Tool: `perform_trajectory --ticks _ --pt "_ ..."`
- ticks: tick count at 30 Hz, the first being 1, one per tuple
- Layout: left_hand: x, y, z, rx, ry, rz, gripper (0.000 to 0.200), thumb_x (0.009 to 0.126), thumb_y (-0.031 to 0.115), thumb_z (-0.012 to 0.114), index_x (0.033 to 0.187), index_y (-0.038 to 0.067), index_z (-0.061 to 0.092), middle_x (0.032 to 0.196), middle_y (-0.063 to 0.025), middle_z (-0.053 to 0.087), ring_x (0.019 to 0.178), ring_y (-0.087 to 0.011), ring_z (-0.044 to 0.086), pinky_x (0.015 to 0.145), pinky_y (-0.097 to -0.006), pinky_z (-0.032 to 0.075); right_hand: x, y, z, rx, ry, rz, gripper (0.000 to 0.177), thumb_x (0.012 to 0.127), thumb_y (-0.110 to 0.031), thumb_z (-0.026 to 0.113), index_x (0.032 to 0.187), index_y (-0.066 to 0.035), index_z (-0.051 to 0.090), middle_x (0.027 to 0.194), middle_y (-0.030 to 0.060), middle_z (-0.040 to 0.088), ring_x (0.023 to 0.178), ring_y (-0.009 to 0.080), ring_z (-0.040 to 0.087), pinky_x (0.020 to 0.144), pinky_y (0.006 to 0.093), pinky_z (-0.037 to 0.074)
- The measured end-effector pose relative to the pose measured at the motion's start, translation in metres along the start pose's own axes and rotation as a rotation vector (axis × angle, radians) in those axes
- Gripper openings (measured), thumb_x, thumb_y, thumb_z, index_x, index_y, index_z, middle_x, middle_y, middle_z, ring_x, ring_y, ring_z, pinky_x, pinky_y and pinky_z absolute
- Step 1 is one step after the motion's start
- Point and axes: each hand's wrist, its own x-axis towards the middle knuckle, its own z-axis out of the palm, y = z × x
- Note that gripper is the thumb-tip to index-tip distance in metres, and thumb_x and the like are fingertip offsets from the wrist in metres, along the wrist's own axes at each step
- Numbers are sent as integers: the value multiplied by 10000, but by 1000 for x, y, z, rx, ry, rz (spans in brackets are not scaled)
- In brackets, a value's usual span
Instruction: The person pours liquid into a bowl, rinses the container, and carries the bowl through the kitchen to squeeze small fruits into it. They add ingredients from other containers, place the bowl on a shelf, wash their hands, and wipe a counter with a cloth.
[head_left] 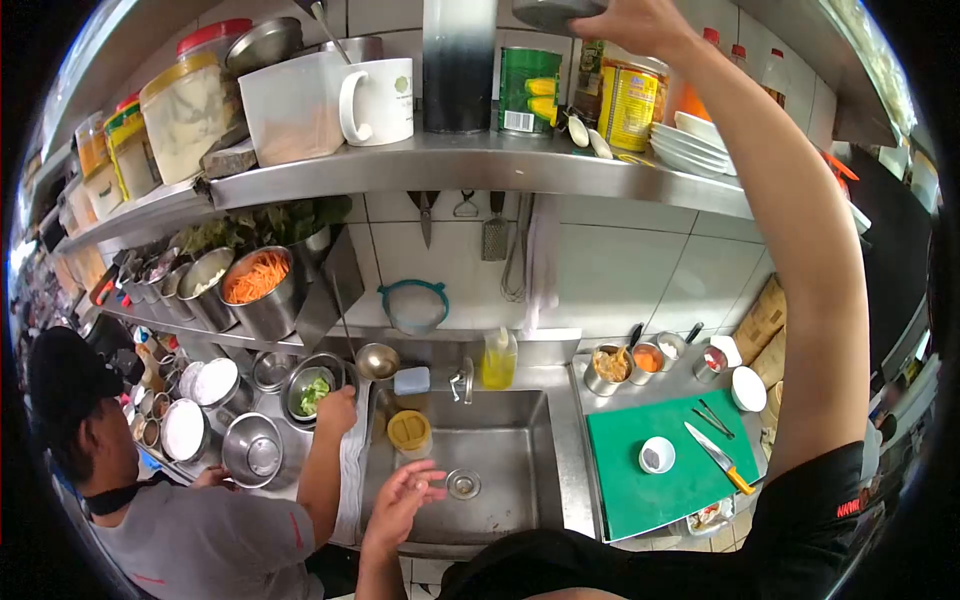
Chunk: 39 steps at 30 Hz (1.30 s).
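Note:
My right hand (635,22) is raised above the steel shelf, with its fingers closed on the edge of a dark grey round lid-like object (556,12). The top of the frame cuts that object off. Below it stands a tall container, white above and black below (459,75), beside a green corn can (529,92). My left hand (402,502) hovers over the front left of the sink (520,480), fingers apart and loosely bent, with nothing visible in them. Nearest to it is a jar with a yellow lid (409,432) in the sink.
At left a co-worker (200,520) reaches into a bowl of chopped greens (314,395). On the right, a green cutting board (630,500) bears a small white cup (657,456), a knife (718,456) and tongs (714,419). The loaded shelf edge (480,178) crosses above the sink.

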Motion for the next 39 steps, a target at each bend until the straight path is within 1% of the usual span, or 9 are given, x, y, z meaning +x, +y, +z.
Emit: perform_trajectory --ticks 2,4,10,17,26,34,36,37,39 --pt "-5 -8 -5 -21 0 9 377 994 123 513 1341 -17 474 1248 -209 596 972 -255 660 909 -413 520 8 -8 12 -13 -12 19 912 620 -310 846 1288 104 385 1263 327 499 1207 427 500 1031 448 418" --pt "-9 -12 -7 -48 15 7 374 993 137 527 1330 -19 482 1231 -204 606 963 -253 659 909 -413 523 16 -21 15 28 -337 181 932 639 -341 843 1315 106 384 1277 344 525 1208 439 525 1021 448 442" --pt "-17 -32 -16 -89 106 -40 401 978 198 585 1311 -9 502 1168 -176 640 948 -235 660 903 -410 532 28 -12 52 -113 -472 209 1014 623 -457 862 1333 100 401 1257 346 554 1189 441 553 994 440 472" --pt "-7 -41 -13 -88 89 -40 405 974 209 600 1306 -6 509 1167 -159 639 947 -227 654 890 -386 520 31 12 69 -100 -476 -20 1005 631 -504 852 1313 93 418 1212 338 585 1155 450 568 1003 457 459" --pt "-2 -49 -8 -36 69 -67 388 975 189 586 1302 -7 514 1175 -159 632 958 -232 647 898 -378 509 16 -5 57 -85 -567 166 801 715 -457 768 1215 86 456 1103 344 626 1055 457 616 889 491 496" --pt "-4 -54 -8 -52 78 -59 358 970 195 601 1269 5 548 1147 -132 648 946 -209 649 855 -359 512 24 33 109 -139 -479 -73 680 771 -306 739 1197 125 431 987 357 627 960 491 624 847 520 507" --pt "-5 -50 -5 -29 76 -75 357 969 204 610 1265 13 554 1144 -120 651 944 -202 646 826 -341 503 32 75 138 -326 -192 -583 682 751 -300 772 1192 110 451 1016 342 619 965 477 623 834 508 514" --pt "-5 -51 -4 -24 81 -77 360 968 210 615 1264 15 556 1144 -120 652 940 -200 645 822 -335 499 25 55 121 -328 -202 -582 682 751 -300 772 1192 110 451 1016 342 619 965 477 623 834 508 514" --pt "-6 -53 -1 -16 78 -79 363 966 217 620 1263 18 558 1144 -119 653 936 -198 645 818 -328 494 13 -14 68 -247 -646 -392 693 718 -314 813 1193 78 497 1075 322 608 993 453 621 839 493 518"
